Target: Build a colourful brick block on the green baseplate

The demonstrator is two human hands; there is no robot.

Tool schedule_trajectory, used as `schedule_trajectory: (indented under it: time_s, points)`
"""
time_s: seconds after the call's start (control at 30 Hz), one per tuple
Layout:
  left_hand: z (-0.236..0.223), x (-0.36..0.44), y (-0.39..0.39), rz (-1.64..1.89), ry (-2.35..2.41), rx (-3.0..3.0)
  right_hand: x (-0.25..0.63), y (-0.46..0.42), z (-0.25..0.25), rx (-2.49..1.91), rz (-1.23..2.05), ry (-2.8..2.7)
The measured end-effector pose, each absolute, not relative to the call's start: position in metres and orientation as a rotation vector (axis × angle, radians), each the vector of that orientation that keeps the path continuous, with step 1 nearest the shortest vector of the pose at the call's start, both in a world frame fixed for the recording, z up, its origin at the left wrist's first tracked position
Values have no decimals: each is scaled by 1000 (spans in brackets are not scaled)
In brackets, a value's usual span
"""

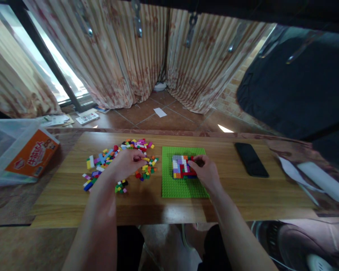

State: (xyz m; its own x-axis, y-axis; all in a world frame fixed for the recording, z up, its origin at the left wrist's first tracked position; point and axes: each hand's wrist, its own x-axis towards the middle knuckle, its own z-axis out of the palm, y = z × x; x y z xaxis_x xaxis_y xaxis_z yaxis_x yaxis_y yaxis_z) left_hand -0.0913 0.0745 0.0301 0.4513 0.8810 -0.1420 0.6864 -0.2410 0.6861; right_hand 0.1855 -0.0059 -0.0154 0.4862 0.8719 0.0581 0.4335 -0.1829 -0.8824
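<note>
My left hand [127, 163] is closed in a pinch over the right side of a loose pile of small toy building bricks [104, 157]. A small yellow building brick [145, 159] shows at its fingertips. On a green studded baseplate [183, 191] sits a low rectangular block of joined bricks [178, 171] in white, grey, purple, red, orange and yellow. My right hand [206, 171] is closed over the block's right part, thumb and forefinger touching its top near some red bricks. The fingers hide that corner, so any single piece between them cannot be made out.
The wooden table [141, 210] carries a black phone [251, 160] at the right. Beside it lie white papers and a pale flat object [324, 180]. A clear plastic bin with an orange label [32, 152] stands at the left. Curtains [135, 56] hang beyond the table.
</note>
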Motion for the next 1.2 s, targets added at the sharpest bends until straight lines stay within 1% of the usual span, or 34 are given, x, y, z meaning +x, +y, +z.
schedule_trajectory:
  time_s: [0.13, 0.27, 0.37, 0.43, 0.7, 0.8, 0.97, 1.2]
  points:
    - [29, -92, 75, 375, 1334, 2012, 188, -7, -16, -1767, 669, -1068]
    - [32, -95, 76, 429, 1340, 2018, 195, -8, -16, -1572, 782, -835]
    - [32, -95, 77, 469, 1367, 2025, 198, -7, -15, -1489, 656, -653]
    - [31, -96, 78, 472, 1379, 2040, 198, -6, -12, -1488, 554, -626]
    - [29, -98, 75, 450, 1438, 2141, 171, -13, 4, -1577, 232, -896]
    - [31, -96, 74, 398, 1505, 2153, 154, -18, 5, -1596, 215, -1077]
    - [28, -87, 72, 346, 1578, 2196, 124, -21, 7, -1476, 216, -1392]
    - [29, -75, 71, 320, 1604, 2293, 125, -15, 4, -1510, 213, -1324]
